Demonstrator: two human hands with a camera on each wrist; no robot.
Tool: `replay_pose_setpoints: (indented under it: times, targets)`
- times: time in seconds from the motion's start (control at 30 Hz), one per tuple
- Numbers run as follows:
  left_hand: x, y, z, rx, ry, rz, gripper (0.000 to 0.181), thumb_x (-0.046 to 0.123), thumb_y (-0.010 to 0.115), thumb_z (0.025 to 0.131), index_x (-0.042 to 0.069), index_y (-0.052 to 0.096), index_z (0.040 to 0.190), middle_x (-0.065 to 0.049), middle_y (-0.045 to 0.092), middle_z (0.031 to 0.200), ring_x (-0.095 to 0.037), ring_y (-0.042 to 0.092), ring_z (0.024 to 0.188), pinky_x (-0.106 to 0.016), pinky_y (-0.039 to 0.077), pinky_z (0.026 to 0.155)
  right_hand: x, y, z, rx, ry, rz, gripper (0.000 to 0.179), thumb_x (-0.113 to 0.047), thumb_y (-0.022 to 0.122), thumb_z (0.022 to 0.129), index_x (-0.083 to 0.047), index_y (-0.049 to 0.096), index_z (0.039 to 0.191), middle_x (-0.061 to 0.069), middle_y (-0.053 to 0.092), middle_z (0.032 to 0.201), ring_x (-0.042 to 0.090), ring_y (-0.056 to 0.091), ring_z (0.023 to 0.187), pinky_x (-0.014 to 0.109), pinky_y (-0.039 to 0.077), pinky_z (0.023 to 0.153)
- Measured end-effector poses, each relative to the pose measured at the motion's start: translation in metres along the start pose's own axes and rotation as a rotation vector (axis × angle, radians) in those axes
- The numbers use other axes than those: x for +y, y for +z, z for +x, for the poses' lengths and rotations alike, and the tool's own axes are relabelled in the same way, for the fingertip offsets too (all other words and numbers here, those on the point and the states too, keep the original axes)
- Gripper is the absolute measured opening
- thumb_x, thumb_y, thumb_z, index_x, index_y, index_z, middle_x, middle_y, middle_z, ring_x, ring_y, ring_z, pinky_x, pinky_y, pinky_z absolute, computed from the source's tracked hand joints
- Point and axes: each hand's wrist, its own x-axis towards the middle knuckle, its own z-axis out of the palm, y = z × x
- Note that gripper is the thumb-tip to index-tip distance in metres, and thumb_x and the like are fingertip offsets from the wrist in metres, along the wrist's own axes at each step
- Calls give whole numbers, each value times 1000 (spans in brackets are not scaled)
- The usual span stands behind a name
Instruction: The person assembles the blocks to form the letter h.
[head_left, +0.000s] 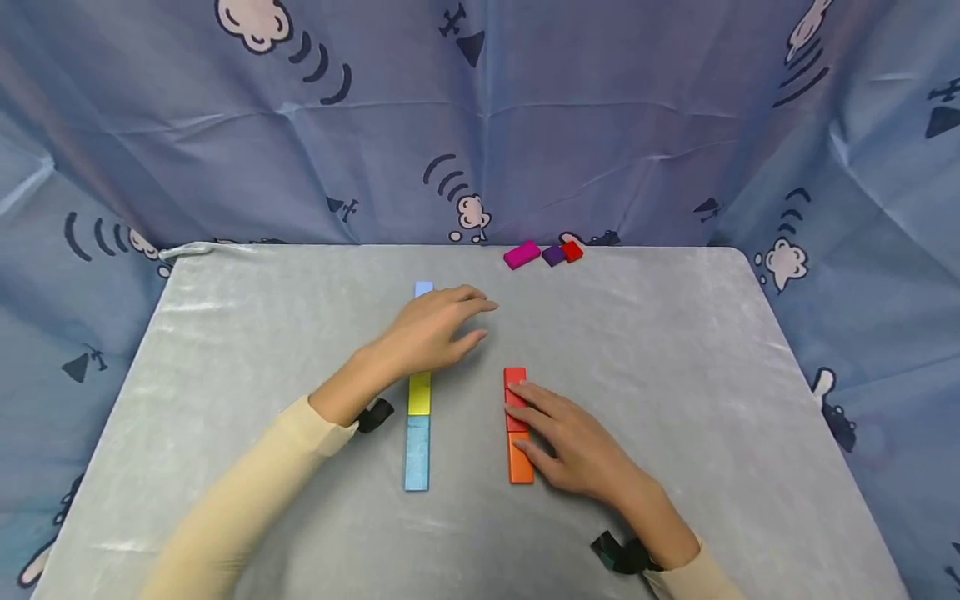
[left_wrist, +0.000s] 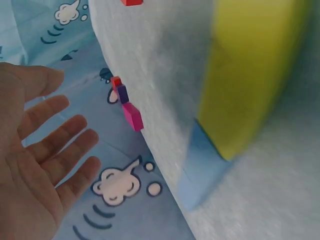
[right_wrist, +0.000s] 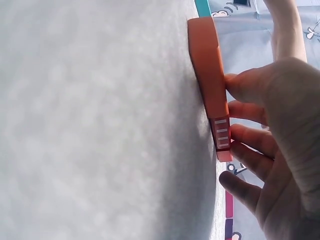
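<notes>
My left hand (head_left: pixel 433 327) hovers over a row of blocks, fingers loosely extended and nothing in them. Its row shows a pale blue block (head_left: pixel 423 288) at the far end, a yellow block (head_left: pixel 419 395) and a light blue block (head_left: pixel 417 454) nearest me; the hand hides the middle in the head view. To the right, my right hand (head_left: pixel 576 443) rests its fingertips on a shorter row: red blocks (head_left: pixel 514 375) and an orange block (head_left: pixel 519 468). In the right wrist view the thumb touches the orange block (right_wrist: pixel 207 70), other fingertips the red block with white bars (right_wrist: pixel 221 132).
At the table's far edge lie a magenta block (head_left: pixel 522 255), a purple block (head_left: pixel 553 255) and a small red block (head_left: pixel 572 252). A grey cloth (head_left: pixel 645 333) covers the table. Blue patterned curtains (head_left: pixel 600 150) hang behind and at both sides.
</notes>
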Motion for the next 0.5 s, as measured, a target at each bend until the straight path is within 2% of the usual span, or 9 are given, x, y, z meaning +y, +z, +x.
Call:
replay_pose_setpoints:
  times: [0.17, 0.33, 0.5]
  targets:
    - [4, 1, 29, 8, -13, -20, 42, 25, 67, 104, 14, 67, 144, -6, 68, 143, -25, 67, 129, -45, 58, 109, 2, 1, -3, -11, 15, -1, 54, -28, 76, 99, -14, 62, 149, 9, 51, 164, 29, 53, 149, 51, 50, 118]
    - [4, 1, 50, 16, -81, -43, 42, 24, 67, 103, 15, 66, 144, -6, 67, 144, -26, 68, 128, -46, 59, 105, 4, 3, -3, -1, 2, -13, 54, -28, 75, 99, -14, 62, 149, 8, 52, 163, 27, 54, 148, 50, 52, 117]
    - [-1, 7, 70, -3, -128, -20, 42, 26, 66, 103, 15, 66, 144, -8, 67, 144, -27, 69, 126, -47, 59, 102, 4, 1, -3, 9, -8, -14, 55, -29, 76, 99, -14, 62, 149, 8, 52, 163, 27, 55, 148, 50, 53, 116]
